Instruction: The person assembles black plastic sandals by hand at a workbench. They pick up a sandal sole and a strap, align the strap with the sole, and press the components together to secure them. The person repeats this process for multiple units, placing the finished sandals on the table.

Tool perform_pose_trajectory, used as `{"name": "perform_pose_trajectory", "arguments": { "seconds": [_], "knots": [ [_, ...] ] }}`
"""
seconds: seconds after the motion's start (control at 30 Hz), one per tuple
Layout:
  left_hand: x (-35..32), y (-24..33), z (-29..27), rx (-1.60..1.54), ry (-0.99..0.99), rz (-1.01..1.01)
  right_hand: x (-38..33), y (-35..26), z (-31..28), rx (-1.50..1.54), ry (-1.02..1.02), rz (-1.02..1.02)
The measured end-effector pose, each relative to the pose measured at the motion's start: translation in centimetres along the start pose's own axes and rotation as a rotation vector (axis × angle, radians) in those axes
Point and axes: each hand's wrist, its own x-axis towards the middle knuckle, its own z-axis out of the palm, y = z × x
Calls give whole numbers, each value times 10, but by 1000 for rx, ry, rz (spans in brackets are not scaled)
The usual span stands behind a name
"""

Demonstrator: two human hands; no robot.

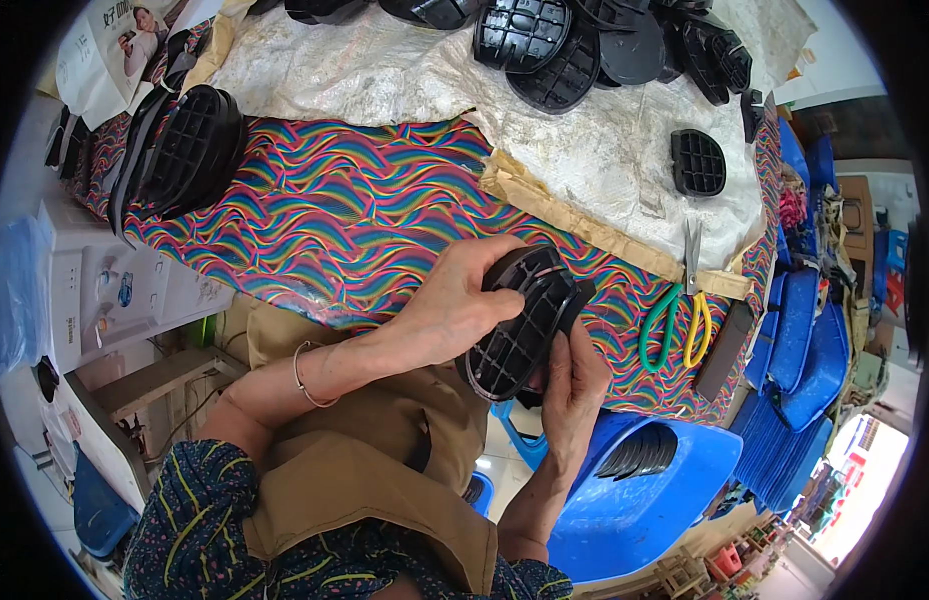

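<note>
left hand [455, 305]: clasps the black ribbed plastic part [525, 325] from above
right hand [573, 375]: pinches its lower edge
bench [335, 220]: wavy multicoloured cover

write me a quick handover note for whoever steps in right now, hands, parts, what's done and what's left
Left hand: grips the top of a black oval ribbed plastic part, held over the table edge.
Right hand: supports the same part from below, fingers on its lower rim.
Parts: a stack of like black parts at the far left of the patterned table; a loose heap on the white sacking at the top; a single one to the right. Scissors lie near the right edge. More dark pieces sit in the blue bin below.
Done: cannot tell which pile is finished.
Left: the part in hand is not yet set down.
</note>
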Motion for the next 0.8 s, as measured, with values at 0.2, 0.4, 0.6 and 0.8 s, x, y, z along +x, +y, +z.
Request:
{"name": "perform_pose_trajectory", "arguments": {
  "seconds": [0.2,0.4,0.6,0.8],
  "knots": [
    [-1,7,-4,15,31,11,-26,-5,12,84,68,-13],
    [-4,10,0,-59,78,49,-45,-9,30,264,198,49],
    [-5,11,2,-108,108,40,-50,-18,34,359,213,66],
    [-8,9,8,-128,151,78,-52,-19,32,369,233,99]
  ]
}}
